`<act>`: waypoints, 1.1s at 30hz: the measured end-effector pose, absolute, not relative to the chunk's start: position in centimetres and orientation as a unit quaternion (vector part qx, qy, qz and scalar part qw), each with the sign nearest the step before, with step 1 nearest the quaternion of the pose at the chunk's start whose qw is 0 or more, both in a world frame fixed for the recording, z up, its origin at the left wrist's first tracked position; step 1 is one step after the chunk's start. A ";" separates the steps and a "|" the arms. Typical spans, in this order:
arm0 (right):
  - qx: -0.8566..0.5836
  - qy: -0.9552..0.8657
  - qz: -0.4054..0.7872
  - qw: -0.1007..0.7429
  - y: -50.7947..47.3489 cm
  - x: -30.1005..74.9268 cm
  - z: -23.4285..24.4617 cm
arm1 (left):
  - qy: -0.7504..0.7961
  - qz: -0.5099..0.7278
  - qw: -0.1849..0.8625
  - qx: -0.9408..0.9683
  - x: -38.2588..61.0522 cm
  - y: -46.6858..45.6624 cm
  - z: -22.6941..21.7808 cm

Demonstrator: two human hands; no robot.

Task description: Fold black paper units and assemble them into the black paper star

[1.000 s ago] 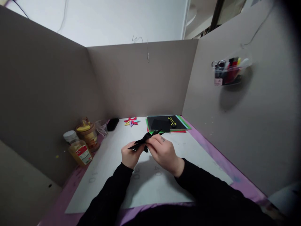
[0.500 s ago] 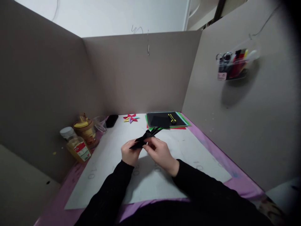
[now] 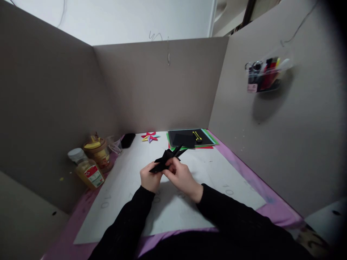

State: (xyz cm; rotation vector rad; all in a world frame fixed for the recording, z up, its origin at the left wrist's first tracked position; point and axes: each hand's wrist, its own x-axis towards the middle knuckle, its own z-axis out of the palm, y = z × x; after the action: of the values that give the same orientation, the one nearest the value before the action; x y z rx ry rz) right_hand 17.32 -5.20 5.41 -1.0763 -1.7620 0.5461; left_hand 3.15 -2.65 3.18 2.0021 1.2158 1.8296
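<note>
So the black folded paper piece (image 3: 163, 161) looks pretty far along to me: the creases are in and several pointed tips stick out of it. It's held up over the white sheet (image 3: 121, 216) in the middle of the desk (image 3: 229, 155), so it isn't set down yet. How many folds are left, I honestly can't tell, it's too dark and small.

Left hand (image 3: 149, 178) has the near left end pinched tight, and the right hand (image 3: 181, 177) has its fingers curled in close against the near right side, thumb and fingers nearly together. A finished-looking multicoloured paper star (image 3: 150, 137) lies on the far side, left of the paper stack (image 3: 175, 133).

Compared with half a second ago, the long tips on the far right end are fanned wider apart, and the right fingertips have slid slightly nearer. Star and stack haven't budged.
</note>
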 end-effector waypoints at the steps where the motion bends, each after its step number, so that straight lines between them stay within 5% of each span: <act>1: -0.439 -0.726 0.220 0.481 -5.2 17.3 5.4 | 0.410 0.612 0.087 0.671 3.2 -2.7 3.2; 16: -0.424 -0.718 0.268 0.483 -5.2 17.3 5.6 | 0.422 0.586 0.101 0.685 3.3 -3.0 3.5; 33: -0.343 -0.789 -0.104 0.499 -4.8 18.0 5.3 | 0.426 0.545 0.065 0.720 3.4 -2.8 3.4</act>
State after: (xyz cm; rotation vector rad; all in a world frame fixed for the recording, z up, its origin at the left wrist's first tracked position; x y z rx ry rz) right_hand 17.95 -4.81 5.32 -0.8294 -1.9079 -0.2521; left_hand 3.35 -2.82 3.38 2.1723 1.2859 1.6436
